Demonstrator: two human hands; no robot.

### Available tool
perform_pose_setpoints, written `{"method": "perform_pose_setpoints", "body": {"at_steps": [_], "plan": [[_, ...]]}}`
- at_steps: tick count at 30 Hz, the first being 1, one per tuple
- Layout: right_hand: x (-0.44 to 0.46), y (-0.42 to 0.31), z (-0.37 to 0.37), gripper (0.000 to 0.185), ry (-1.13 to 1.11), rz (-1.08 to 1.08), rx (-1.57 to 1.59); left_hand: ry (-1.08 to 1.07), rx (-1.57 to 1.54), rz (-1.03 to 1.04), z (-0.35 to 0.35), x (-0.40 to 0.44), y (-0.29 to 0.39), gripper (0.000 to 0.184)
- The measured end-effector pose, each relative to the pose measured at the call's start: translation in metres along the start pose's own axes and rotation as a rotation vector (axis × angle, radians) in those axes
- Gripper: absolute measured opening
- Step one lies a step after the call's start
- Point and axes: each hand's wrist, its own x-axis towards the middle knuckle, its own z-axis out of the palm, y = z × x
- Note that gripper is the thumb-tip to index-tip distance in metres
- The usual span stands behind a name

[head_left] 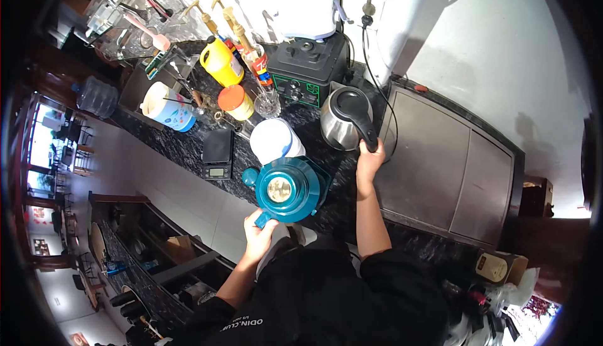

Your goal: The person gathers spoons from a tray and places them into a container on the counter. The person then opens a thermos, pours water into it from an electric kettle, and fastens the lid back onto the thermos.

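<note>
My right hand is closed around the black handle of a steel electric kettle, which stands on the dark counter with its black lid down. My left hand grips the handle of a teal thermos jug near the counter's front edge. The jug's mouth is uncovered, and its inside looks pale and shiny. Beside it lies a small round teal cap. A white-lidded tub sits just behind the jug.
A black digital scale, an orange-lidded jar, a yellow jug and pump bottles stand to the left. Behind the kettle is a black blender base. A power cord hangs near the kettle, beside a metal panel.
</note>
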Motion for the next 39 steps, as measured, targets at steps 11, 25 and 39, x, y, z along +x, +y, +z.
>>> {"method": "perform_pose_setpoints", "body": {"at_steps": [11,25,39], "plan": [[0.034,-0.041,-0.031,0.022,-0.024,-0.034,-0.031,-0.085,0.049,0.024,-0.002,0.008,0.012,0.017],[0.056,-0.188,-0.14,0.03,-0.069,-0.191,0.136,-0.158,0.037,0.031,0.008,0.048,0.015,0.026],[0.007,-0.218,-0.167,0.018,-0.12,-0.211,0.043,-0.252,0.029,0.112,0.037,0.073,0.022,0.034]]}}
